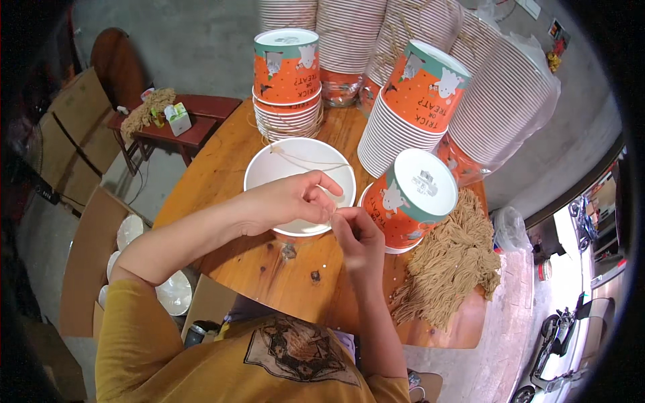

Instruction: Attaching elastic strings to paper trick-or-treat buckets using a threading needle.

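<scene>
My right grip (361, 240) pinches narrow; my left grip (290, 201) I can't tell. Both meet at the open bucket (267, 164); bare counter (289, 285) nearside, yarn (451, 258) crowding its right edge.

Left grip (300, 202) meets right grip (359, 235) over a white-lined bucket (265, 164).

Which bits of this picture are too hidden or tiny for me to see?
All in the head view:
Whatever the left hand and right hand may pinch where they meet: the fingers hide it, or it is too tiny.
Part of the inside of the open paper bucket: the left hand covers it.
Some tall bucket stacks at the back: the upper edge cuts them off.
Parts of the white buckets at lower left: the mustard sleeve and forearm block them.
</scene>
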Demonstrator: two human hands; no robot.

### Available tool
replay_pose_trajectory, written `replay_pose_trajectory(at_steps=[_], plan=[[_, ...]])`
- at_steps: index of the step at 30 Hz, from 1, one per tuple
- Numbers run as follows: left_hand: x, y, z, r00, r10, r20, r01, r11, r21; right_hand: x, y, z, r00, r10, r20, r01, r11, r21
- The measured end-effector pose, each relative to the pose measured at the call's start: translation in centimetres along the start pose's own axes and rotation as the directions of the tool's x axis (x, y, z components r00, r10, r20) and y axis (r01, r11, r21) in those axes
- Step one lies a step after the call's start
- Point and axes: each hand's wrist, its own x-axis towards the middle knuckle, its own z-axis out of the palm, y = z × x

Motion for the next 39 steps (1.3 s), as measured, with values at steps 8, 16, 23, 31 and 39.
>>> replay_pose_trajectory(at_steps=[8,16,23,31,39], plan=[[0.7,0.3,-1.1,0.971,-0.183,0.156,0.223,0.927,-0.301,0.2,0.3,0.1,1.000,0.020,-0.005,-0.019,0.993,0.115],[1.1,-1.0,-0.9,0.985,-0.099,0.139,0.128,0.966,-0.223,0.6,-1.1,0.1,1.000,0.017,-0.007,-0.016,0.996,0.087],[1.3,0.2,-0.5,0.995,-0.054,0.079,0.062,0.992,-0.109,1.6,-5.3,-2.6,0.953,-0.043,0.299,0.133,0.947,-0.291],[1.5,-0.7,-0.3,0.992,-0.071,0.104,0.069,0.997,0.018,5.3,-5.5,-2.4,0.888,-0.032,0.458,0.088,0.991,-0.101],[0.3,0.0,-0.1,0.988,-0.109,0.109,0.111,0.994,-0.010,4.9,-3.5,-1.9,0.914,-0.083,0.397,0.125,0.989,-0.080]])
